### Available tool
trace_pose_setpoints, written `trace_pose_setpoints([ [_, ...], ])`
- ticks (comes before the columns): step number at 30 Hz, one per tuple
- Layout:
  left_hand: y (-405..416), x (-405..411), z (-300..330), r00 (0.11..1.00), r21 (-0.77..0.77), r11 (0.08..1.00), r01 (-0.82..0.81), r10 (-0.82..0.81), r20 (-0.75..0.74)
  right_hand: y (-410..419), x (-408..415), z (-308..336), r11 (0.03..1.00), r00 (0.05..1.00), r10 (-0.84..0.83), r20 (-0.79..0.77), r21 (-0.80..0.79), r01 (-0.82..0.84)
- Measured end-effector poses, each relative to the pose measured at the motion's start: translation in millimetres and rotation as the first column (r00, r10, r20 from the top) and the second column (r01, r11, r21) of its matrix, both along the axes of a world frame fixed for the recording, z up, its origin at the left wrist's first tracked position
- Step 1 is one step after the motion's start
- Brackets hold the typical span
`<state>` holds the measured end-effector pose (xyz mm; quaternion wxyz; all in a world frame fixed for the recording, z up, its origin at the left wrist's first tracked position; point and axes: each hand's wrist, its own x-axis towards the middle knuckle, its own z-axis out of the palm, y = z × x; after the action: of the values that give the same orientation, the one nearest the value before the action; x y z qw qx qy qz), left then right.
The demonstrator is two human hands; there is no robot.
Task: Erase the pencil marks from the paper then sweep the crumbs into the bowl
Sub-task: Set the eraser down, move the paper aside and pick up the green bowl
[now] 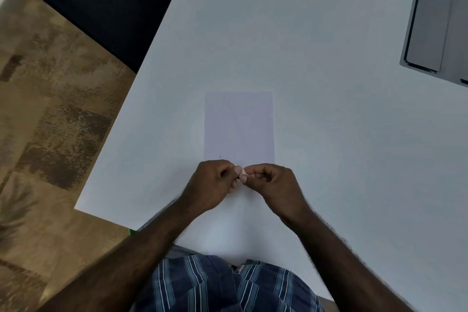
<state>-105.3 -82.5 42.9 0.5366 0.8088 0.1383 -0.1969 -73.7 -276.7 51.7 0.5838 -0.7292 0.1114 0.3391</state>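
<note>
A pale sheet of paper [239, 126] lies flat on the white counter [329, 147], its long sides running away from the person, and its near edge is hidden behind the two hands. The left hand [211, 185] and the right hand [274, 185] meet just above that near edge, both with fingers curled in. Between them sits a small pale eraser [243, 172]: the left hand's grip is closed on it, thumb and fingertips pinching it from the left, while the right hand's thumb and forefinger pinch it from the other side. Just beyond the left knuckles a tiny dark speck [219, 157] shows on the sheet; whether it is a pencil mark or a crumb is too small to tell. At the far right of the counter rests a grey flat box [435, 25], cut off by the frame edge. Below the forearms a blue striped garment [222, 286] is visible, and to the left a mottled brown floor [50, 109].
</note>
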Motion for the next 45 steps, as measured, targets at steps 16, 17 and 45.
trace_pose_setpoints([
  [16,10,-7,-22,0.974,0.275,0.957,-0.089,0.026,0.225,-14,-12,-4,0.947,0.978,0.016,0.208,-0.316,0.052],
  [17,11,-8,-21,0.976,0.269,0.959,-0.085,0.026,0.216,-13,-12,-2,0.941,0.969,0.034,0.243,-0.336,0.051],
  [45,-1,-6,21,0.95,-0.361,0.887,-0.289,0.218,-0.223,18,-20,-1,0.943,0.79,0.27,0.55,-0.318,-0.101],
])
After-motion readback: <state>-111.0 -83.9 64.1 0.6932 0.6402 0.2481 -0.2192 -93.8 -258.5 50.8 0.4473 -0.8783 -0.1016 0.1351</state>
